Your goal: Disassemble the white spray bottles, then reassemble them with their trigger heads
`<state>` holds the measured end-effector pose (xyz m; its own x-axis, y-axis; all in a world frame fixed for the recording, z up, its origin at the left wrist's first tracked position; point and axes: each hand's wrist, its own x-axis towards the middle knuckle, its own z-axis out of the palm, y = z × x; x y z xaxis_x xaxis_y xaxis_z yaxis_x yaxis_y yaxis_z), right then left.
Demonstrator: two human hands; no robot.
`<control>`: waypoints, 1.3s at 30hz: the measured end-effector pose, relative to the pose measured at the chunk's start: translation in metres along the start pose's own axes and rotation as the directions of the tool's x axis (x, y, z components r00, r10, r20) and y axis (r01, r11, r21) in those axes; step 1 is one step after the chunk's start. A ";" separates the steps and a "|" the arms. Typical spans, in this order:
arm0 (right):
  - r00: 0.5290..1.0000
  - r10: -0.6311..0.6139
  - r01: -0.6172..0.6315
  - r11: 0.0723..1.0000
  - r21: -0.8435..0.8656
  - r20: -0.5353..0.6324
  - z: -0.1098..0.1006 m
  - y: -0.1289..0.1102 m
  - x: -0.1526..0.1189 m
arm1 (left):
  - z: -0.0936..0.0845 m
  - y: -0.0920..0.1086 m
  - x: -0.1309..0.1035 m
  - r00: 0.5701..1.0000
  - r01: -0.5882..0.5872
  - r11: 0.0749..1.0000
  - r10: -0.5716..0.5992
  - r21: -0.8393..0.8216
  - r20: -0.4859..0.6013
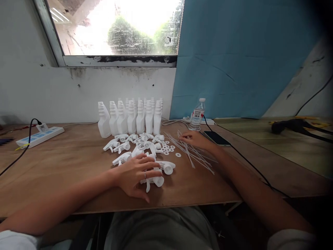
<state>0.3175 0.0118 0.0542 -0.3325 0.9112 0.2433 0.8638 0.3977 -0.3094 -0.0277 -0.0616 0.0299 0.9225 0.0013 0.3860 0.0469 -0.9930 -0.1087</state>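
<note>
Now we rest our left hand (135, 173) at centre frame, fingers spread flat over a white trigger head (156, 180) that lies under the fingertips on the table (65, 166); nothing is clamped. Our right hand (196, 139), right of centre, lies with loosely parted fingers on a fan of thin white tubes (195, 154), holding none that we can see. More trigger heads (135, 144) are heaped between the hands, small washers (170, 148) just beside them. Behind stand white bottles (132, 118); a water bottle (197, 114) and a phone (216, 138) lie by the right hand; a power strip (40, 136) sits at left
</note>
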 end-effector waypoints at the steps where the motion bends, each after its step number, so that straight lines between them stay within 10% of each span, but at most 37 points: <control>1: 0.995 -0.062 0.057 0.996 0.068 0.072 0.001 -0.006 -0.001 | 0.002 0.001 0.000 1.000 0.012 1.000 -0.012 -0.004 -0.002; 6: 0.900 -0.213 0.110 0.955 0.274 0.381 0.009 -0.013 -0.003 | 0.015 0.004 0.002 0.991 0.025 0.999 -0.028 -0.024 -0.131; 14: 0.900 -0.154 0.032 0.956 0.292 0.407 0.010 -0.015 -0.003 | 0.022 0.008 0.002 0.929 0.209 0.912 -0.298 -0.354 -0.219; 20: 0.969 -0.245 0.217 0.886 0.411 0.016 0.022 -0.043 -0.005 | 0.019 0.008 0.001 0.845 0.430 0.755 -0.529 -0.496 -0.073; 26: 0.837 -0.445 0.545 0.726 0.420 -0.317 0.041 -0.085 -0.023 | 0.016 0.007 0.003 0.772 0.530 0.654 -0.636 -0.540 -0.013; 35: 0.611 -0.714 0.791 0.575 0.210 -0.343 0.048 -0.111 -0.038 | 0.015 0.005 0.000 0.768 0.566 0.654 -0.639 -0.502 0.034; 39: 0.623 -0.725 0.780 0.604 0.164 -0.294 0.044 -0.109 -0.041 | 0.016 0.004 -0.001 0.796 0.531 0.717 -0.605 -0.451 -0.023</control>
<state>0.2203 -0.0646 0.0371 -0.7220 0.2478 0.6460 0.2001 0.9686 -0.1479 -0.0222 -0.0636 0.0148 0.6970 0.5989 0.3944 0.3510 -0.7645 0.5408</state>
